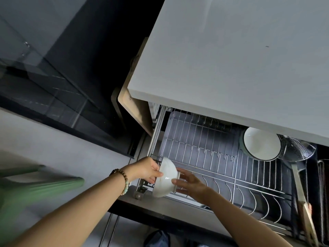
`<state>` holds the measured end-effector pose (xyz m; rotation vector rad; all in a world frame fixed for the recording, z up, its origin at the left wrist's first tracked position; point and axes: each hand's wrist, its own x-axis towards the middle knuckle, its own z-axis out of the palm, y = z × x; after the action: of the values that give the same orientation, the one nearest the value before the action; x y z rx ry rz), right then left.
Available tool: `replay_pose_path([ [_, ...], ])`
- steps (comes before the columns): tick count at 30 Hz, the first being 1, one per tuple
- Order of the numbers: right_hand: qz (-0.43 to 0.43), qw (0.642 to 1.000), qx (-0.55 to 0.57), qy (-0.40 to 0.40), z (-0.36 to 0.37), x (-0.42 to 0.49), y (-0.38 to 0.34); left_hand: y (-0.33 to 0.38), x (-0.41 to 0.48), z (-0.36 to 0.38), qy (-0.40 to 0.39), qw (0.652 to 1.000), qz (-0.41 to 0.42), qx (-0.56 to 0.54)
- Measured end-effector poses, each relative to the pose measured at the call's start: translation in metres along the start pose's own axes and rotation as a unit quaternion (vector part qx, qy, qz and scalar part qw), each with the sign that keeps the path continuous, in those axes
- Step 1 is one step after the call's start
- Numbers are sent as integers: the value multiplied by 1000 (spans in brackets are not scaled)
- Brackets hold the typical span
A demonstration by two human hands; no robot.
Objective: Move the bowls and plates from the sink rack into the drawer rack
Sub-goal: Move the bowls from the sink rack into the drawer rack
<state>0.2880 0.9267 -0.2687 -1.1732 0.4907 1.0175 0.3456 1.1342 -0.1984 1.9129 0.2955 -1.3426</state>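
Note:
A white bowl [164, 177] stands on its side at the near left corner of the pulled-out wire drawer rack [213, 157]. My left hand [148, 169] grips the bowl's rim side from the left, thumb over its wall. My right hand [188, 183] touches the bowl's foot from the right with fingers nearly straight. Another white bowl [260, 143] with a dark rim leans at the rack's far right, partly under the countertop. The sink rack is not in view.
A grey countertop [231, 59] overhangs the drawer's back. A metal wire strainer [296, 148] and wooden-handled utensils [305, 211] lie at the drawer's right side. A wooden cutting board [135, 111] stands left of the drawer. A blurred green object [35, 189] is at the left.

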Motion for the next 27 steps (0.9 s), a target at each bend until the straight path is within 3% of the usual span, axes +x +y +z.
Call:
replay_pose_path([
  [11,23,999,-31,-9,-1,4,3,-4,-1,12,61,998,34,-7],
  [18,-15,986,-150,64,-2,-13,-9,1,-11,24,100,994,45,6],
  [27,-75,959,-216,165,-60,-144,-44,60,-52,42,209,960,68,176],
])
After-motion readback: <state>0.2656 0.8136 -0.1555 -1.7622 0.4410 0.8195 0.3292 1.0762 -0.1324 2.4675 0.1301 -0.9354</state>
